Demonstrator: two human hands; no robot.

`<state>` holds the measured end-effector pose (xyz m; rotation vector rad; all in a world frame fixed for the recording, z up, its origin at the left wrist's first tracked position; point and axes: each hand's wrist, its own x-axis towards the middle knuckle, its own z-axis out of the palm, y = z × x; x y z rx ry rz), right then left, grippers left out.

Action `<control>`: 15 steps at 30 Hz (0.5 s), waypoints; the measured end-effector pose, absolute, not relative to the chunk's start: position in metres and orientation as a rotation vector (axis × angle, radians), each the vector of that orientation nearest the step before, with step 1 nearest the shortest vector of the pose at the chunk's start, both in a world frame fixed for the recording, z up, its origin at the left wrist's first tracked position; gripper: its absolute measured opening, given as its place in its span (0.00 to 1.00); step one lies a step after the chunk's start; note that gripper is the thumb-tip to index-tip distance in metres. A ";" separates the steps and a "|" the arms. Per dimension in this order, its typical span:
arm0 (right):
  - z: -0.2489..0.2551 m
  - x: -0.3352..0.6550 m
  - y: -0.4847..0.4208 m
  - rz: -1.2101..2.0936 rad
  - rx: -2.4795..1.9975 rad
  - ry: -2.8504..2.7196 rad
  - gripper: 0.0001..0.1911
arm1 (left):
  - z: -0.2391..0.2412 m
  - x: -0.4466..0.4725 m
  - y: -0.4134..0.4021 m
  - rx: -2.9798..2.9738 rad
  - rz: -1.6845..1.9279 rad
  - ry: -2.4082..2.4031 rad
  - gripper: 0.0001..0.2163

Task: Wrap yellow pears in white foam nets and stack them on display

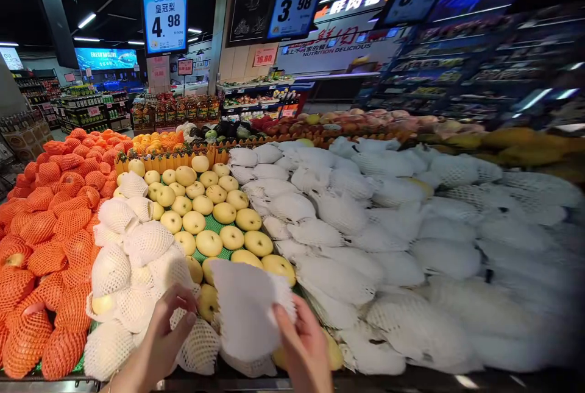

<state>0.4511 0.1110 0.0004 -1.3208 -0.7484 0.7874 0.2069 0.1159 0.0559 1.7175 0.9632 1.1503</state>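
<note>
My right hand [304,341] pinches a flat white foam fruit sleeve [249,314] by its right edge, thumb in front. The sleeve has jagged edges and covers part of the pears behind it. My left hand [170,326] is half curled with thumb and fingers apart, and I see nothing in it. It hovers over pears in white foam nets [198,344], just left of the sleeve. Beyond both hands, bare yellow pears [209,243] lie in rows on a green mat [214,224]. More white-netted pears [148,242] are heaped to the left.
Fruit in orange foam nets [73,222] is piled at the far left. White-wrapped fruit [338,271] fills the right side. A low orange picket divider [171,161] runs behind the bare pears. Price screens [164,6] hang overhead, and the stand's front edge [228,382] lies nearest me.
</note>
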 end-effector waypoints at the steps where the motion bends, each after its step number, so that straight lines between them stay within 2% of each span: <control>1: 0.003 0.439 0.120 0.848 -1.318 -0.739 0.32 | 0.049 0.212 0.119 1.566 1.148 0.978 0.18; 5: 0.010 0.399 0.137 0.654 -1.346 -0.996 0.25 | 0.042 0.212 0.139 1.376 1.120 0.979 0.25; 9: 0.006 0.386 0.138 0.366 -1.395 -1.152 0.19 | 0.046 0.199 0.152 1.516 1.195 1.236 0.19; 11: -0.003 0.386 0.135 0.389 -1.338 -1.233 0.17 | 0.045 0.194 0.156 1.588 1.253 1.359 0.14; 15: -0.033 0.381 0.118 0.676 -1.132 -1.382 0.16 | 0.039 0.186 0.163 1.592 1.220 1.407 0.12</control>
